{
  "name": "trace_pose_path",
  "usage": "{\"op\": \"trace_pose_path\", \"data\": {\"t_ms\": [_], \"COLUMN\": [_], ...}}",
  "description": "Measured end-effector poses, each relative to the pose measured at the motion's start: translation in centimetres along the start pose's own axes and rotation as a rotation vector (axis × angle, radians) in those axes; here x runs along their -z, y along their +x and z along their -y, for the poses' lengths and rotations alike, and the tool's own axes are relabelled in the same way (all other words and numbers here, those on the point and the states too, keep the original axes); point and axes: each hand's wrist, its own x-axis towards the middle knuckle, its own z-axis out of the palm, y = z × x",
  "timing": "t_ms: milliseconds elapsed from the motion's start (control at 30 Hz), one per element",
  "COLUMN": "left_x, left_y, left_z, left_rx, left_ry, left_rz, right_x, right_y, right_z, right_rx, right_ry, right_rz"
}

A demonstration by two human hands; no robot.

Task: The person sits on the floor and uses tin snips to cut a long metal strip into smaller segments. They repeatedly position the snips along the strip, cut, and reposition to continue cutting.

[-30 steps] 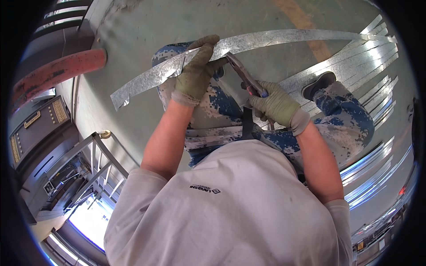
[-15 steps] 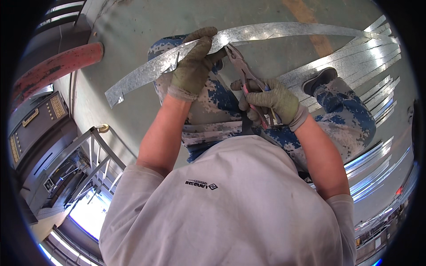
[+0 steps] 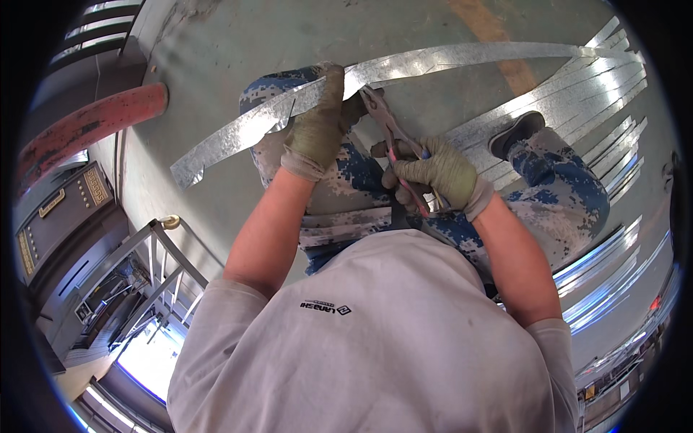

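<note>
left hand (image 3: 317,133) grips metal strip (image 3: 447,61); right hand (image 3: 437,173) holds snips (image 3: 386,126).

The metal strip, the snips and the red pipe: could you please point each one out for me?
metal strip (image 3: 462,58): head view, on its bare shiny middle stretch.
snips (image 3: 381,115): head view, on the blades near the strip.
red pipe (image 3: 94,123): head view, on its rounded side.

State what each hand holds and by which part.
Left hand grips the metal strip near its middle; right hand holds the snips by their handles.
</note>
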Motion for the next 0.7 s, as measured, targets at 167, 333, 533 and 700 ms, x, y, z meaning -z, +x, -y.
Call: {"op": "trace_pose_path", "data": {"t_ms": [167,333,533,700], "left_x": [-0.3,-1.1,-1.0,-1.0], "left_y": [-0.3,-0.3,0.0,0.1], "left_z": [-6.5,-8.3,-7.2,-6.4], "left_rx": [0.178,0.188,0.075,0.086], "left_ry": [-0.306,-1.181,-1.216,-1.247], "left_rz": [-0.098,-0.191,-0.173,-0.185], "right_x": [-0.4,-0.3,0.0,-0.1], "right_y": [-0.1,0.3,0.9,0.7], "right_z": [0.3,-0.2,-1.0,-0.3], "right_rx": [0.003,-0.016,0.003,0.006], "right_ry": [0.029,0.089,0.216,0.144], "right_rz": [0.015,0.061,0.186,0.185]}}
